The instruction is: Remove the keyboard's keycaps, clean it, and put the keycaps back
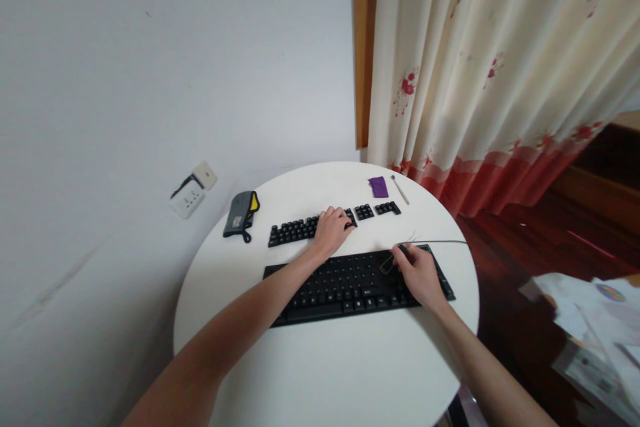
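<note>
A black keyboard point(345, 283) lies across the white round table, with most of its keys in place. Beyond it, loose black keycaps point(293, 231) stand in rows, with smaller groups point(365, 212) to the right. My left hand point(331, 230) rests over the right end of the long row, fingers curled and closed around a keycap there. Over the upper right part of the keyboard, my right hand point(419, 272) is closed on a small dark tool with thin wires, seemingly a keycap puller point(406, 251). Its fingers partly hide it.
A grey pouch point(239, 215) with a yellow patch lies at the table's left edge. At the back right are a purple cloth point(379, 187) and a thin pen-like stick point(400, 189). The keyboard's cable point(443, 241) runs off the right edge. Wall and curtain point(450, 80) stand behind.
</note>
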### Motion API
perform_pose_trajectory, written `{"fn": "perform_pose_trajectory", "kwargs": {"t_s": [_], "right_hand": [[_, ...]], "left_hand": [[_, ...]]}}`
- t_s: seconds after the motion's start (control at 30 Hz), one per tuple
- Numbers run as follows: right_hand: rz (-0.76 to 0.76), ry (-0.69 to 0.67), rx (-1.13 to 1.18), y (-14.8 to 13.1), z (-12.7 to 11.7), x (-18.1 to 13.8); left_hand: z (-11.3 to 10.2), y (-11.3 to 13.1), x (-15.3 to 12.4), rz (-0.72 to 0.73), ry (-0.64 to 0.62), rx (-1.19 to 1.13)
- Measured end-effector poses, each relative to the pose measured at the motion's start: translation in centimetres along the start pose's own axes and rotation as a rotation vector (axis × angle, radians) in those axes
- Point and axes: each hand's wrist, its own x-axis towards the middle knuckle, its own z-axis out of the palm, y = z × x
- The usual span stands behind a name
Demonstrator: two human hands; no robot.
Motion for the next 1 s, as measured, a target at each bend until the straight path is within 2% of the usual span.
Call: {"fn": "perform_pose_trajectory", "kwargs": {"t_s": [0.3, 0.47, 0.6, 0.73, 0.87, 1.0], "right_hand": [[-0.007, 0.001, -0.002, -0.1, 0.0, 0.0], [-0.002, 0.013, 0.004, 0.1, 0.0, 0.0], [-0.005, 0.03, 0.01, 0.1, 0.0, 0.0], [0.014, 0.047, 0.027, 0.0, 0.0, -0.1], [0.037, 0.064, 0.045, 0.1, -0.2, 0.2], [0.033, 0.093, 0.039, 0.5, -0.5, 0.8]], "left_hand": [[0.1, 0.0, 0.0, -0.02, 0.004, 0.007], [-0.8, 0.2, 0.2, -0.032, 0.025, 0.01], [-2.9, -0.1, 0.3, -0.099, 0.073, -0.032], [-6.0, -1.6, -0.7, -0.099, 0.094, -0.125], [-8.4, -3.6, -3.2, -0.16, 0.017, -0.239], [-9.1, -4.4, -6.1, -0.155, -0.095, -0.325]]}}
